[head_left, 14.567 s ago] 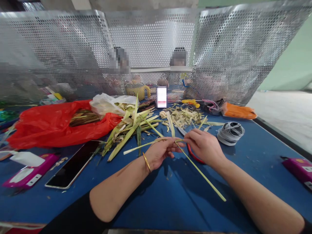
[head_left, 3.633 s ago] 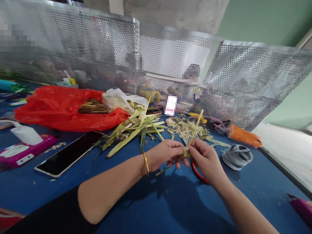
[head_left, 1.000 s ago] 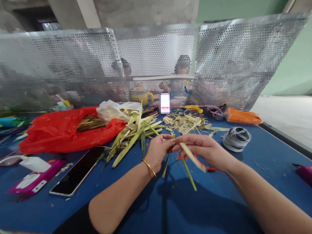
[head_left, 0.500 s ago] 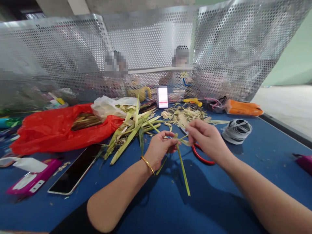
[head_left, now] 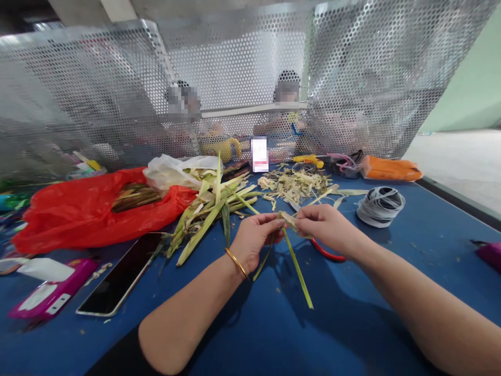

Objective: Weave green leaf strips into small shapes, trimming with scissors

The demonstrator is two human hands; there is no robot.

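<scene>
Between my hands are strips of green plant leaf [head_left: 298, 269], with one long end hanging down toward the table. My left hand [head_left: 256, 235], a gold bangle at its wrist, pinches the strips where they cross. Close on its right, my right hand [head_left: 323, 224] is closed on a pale flat length of the same leaf, and a strip sticks out beyond its fingers. Below my right hand lies a pair of scissors, its red handle [head_left: 331, 256] partly covered. A heap of green leaves [head_left: 207, 224] spreads just past my left hand.
Dry scraps [head_left: 299, 183] lie behind my hands. On the left are a red plastic bag [head_left: 78, 219], a phone [head_left: 125, 277] and a magenta device [head_left: 55, 292]. A roll of grey strip [head_left: 380, 208] and an orange packet [head_left: 391, 169] stand right. Behind a perforated screen [head_left: 238, 62] sit people.
My right hand has come lower and nearer my left hand, its grip now against the pale leaf length. The hanging strip end has swung slightly right. My left hand has hardly moved.
</scene>
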